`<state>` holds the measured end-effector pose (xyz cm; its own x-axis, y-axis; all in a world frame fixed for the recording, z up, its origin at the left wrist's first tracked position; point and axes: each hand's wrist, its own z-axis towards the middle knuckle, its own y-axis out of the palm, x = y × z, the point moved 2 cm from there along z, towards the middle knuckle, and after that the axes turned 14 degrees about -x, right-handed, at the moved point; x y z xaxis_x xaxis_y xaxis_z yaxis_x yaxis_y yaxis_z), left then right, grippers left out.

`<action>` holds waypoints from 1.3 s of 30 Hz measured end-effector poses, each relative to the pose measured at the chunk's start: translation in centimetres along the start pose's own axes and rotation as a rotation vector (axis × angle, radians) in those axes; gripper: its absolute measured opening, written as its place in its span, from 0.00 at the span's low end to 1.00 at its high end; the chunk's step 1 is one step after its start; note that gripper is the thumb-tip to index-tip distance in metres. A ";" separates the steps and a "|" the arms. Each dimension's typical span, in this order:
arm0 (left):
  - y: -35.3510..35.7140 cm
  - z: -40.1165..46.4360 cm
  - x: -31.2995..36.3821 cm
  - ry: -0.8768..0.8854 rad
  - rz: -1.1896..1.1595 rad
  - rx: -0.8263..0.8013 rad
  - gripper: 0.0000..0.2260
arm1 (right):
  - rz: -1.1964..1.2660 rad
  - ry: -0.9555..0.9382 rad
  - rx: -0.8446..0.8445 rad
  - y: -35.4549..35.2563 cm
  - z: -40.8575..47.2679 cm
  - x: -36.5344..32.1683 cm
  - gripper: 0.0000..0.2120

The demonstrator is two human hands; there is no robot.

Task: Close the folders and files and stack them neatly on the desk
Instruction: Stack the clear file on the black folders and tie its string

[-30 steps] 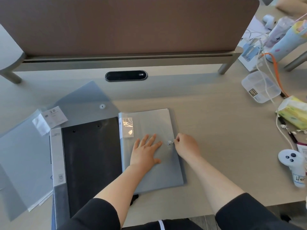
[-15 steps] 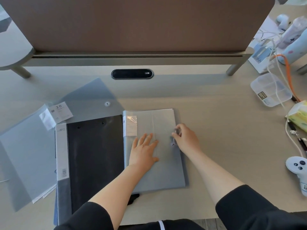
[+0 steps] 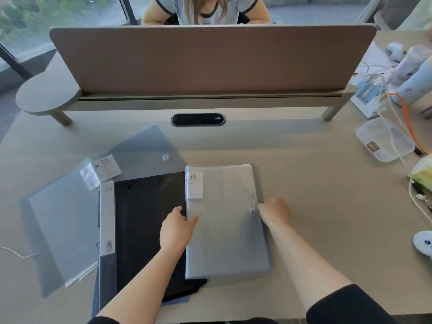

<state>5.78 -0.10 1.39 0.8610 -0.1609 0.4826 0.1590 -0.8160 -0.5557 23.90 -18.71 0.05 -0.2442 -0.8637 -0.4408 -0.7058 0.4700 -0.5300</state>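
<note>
A closed grey pocket folder (image 3: 225, 228) with a white "20" label lies on the desk in front of me. My left hand (image 3: 176, 228) grips its left spine edge, thumb on top. My right hand (image 3: 274, 212) holds its right edge beside the button and white elastic string. To the left lies an open black file (image 3: 149, 230) with a grey spine strip. A clear snap envelope (image 3: 142, 155) with its flap open lies behind it. Another translucent grey folder (image 3: 60, 225) lies open at far left.
A brown divider panel (image 3: 210, 59) on a raised shelf runs across the back, with a person seated beyond it. A clear plastic box (image 3: 385, 140), cables, bottles, a tissue pack (image 3: 423, 171) and a white controller (image 3: 423, 242) crowd the right side. A black cable port (image 3: 198, 119) sits mid-desk.
My left hand slid from flat on the grey folder's cover to its left edge. My right hand moved off the button string to the right edge. The camera view tilted up.
</note>
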 end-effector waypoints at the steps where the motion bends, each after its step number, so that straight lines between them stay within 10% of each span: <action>1: -0.1 -0.1 -0.1 -0.019 -0.059 -0.032 0.24 | 0.044 0.020 0.000 0.2 0.1 0.1 0.07; 19: -3.6 -2.3 -2.6 0.080 -0.716 0.025 0.12 | 0.295 -0.032 0.011 4.9 -1.0 -1.5 0.08; 39: -10.3 -3.6 -13.9 -0.175 -0.400 0.356 0.17 | -0.014 -0.244 -0.201 16.0 -5.8 -8.4 0.07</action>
<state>-9.60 8.52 2.80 0.7626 0.2420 0.5999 0.6167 -0.5520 -0.5613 10.77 -5.02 -0.52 -0.0844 -0.7892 -0.6084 -0.8313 0.3924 -0.3937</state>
